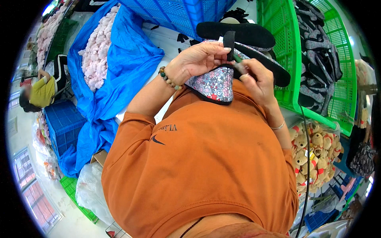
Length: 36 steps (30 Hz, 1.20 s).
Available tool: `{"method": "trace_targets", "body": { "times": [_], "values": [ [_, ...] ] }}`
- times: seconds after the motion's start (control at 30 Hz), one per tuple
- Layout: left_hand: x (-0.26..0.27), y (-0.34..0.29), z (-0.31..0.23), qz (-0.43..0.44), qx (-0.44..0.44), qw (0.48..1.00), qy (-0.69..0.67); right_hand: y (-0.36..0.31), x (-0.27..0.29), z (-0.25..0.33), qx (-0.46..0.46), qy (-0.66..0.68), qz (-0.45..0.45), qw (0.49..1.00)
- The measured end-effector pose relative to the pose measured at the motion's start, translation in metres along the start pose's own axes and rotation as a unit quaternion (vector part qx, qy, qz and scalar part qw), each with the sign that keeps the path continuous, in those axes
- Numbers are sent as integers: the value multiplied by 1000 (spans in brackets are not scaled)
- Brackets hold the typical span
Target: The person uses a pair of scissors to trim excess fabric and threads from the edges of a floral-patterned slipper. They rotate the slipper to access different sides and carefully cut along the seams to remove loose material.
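A floral fabric piece with black edging point(214, 84), shaped like a slipper upper, is close in front of my body. My left hand point(200, 58) is closed at its upper edge, thumb and fingers pinching a black strap point(229, 41) that stands up from it. My right hand point(258, 81) is closed around a small tool with a green part point(237, 58); its working end is hidden by the fingers and the fabric. Just beyond my hands lie several slippers with black soles point(238, 34), stacked on the white table point(168, 41).
To the right, a green crate point(291, 59) holds dark floral slipper pieces point(319, 59). A blue crate point(166, 14) stands at the far side. Blue sheeting point(131, 51) around pale pink fluffy pieces point(97, 47) is at left. Plush toys point(317, 152) lie lower right; another person point(41, 91) sits far left.
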<state>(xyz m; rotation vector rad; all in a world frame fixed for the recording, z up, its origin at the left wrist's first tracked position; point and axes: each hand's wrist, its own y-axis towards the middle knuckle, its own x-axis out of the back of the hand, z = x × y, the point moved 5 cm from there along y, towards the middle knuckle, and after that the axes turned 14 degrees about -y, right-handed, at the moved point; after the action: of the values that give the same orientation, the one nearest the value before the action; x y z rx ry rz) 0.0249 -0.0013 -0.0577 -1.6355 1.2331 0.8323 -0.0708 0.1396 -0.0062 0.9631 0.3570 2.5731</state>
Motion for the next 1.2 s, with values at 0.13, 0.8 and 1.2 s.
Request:
{"method": "trace_targets", "body": {
  "times": [0.13,0.8,1.2],
  "values": [
    [-8,-4,-1,-32,-4,999,35,5,-15,20,75,11,127,989],
    [-17,-45,-12,67,-97,829,546,-4,-3,34,149,-94,67,982],
    [-22,-61,-22,20,-39,920,390,5,16,41,140,-279,33,949]
  ]
}}
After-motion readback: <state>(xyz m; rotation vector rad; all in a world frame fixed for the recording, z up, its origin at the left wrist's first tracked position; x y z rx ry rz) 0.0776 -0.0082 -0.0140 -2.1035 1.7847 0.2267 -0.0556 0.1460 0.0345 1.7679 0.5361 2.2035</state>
